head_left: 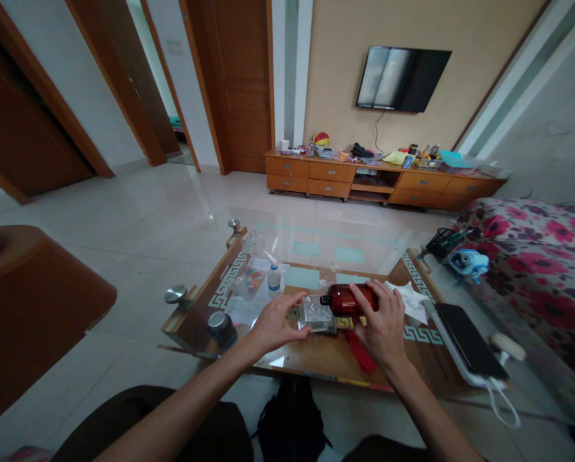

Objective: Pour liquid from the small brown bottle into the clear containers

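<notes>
The right hand (384, 324) closes its grip around the dark red glossy bottle (348, 299), held sideways just above the glass-topped wooden surface (316, 356). The left hand (275, 321), fingers apart, touches the small clear glass container (316, 312) beside the bottle's neck. Both vessels appear rigid, smooth and breakable, best held around the body.

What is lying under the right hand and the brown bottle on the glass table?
Under the right hand, which holds the brown bottle tipped sideways, a red strip lies on the glass table. The hand covers the strip's upper end.
</notes>
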Demonstrator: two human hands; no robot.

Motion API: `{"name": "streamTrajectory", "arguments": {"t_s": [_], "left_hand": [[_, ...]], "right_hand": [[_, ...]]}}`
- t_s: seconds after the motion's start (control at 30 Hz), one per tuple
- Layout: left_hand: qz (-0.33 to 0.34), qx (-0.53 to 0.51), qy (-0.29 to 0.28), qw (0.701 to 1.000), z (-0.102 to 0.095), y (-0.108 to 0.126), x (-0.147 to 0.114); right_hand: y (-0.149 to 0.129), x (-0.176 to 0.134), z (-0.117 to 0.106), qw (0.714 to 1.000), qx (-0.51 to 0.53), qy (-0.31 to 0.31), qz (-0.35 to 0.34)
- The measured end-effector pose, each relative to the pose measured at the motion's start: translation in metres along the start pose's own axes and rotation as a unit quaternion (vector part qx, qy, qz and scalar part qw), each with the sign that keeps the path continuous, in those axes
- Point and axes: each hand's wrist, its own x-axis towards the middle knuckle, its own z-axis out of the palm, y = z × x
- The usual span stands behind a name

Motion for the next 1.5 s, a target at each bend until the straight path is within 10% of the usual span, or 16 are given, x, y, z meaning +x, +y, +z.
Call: {"name": "streamTrajectory", "arguments": {"t_s": [1.5], "left_hand": [[0.000,-0.004,-0.005,1.000,0.0008,0.0005,0.0007]], "right_hand": [[-0.0003,0.0007,-0.0024,1.000,-0.026,-0.013,-0.005]]}}
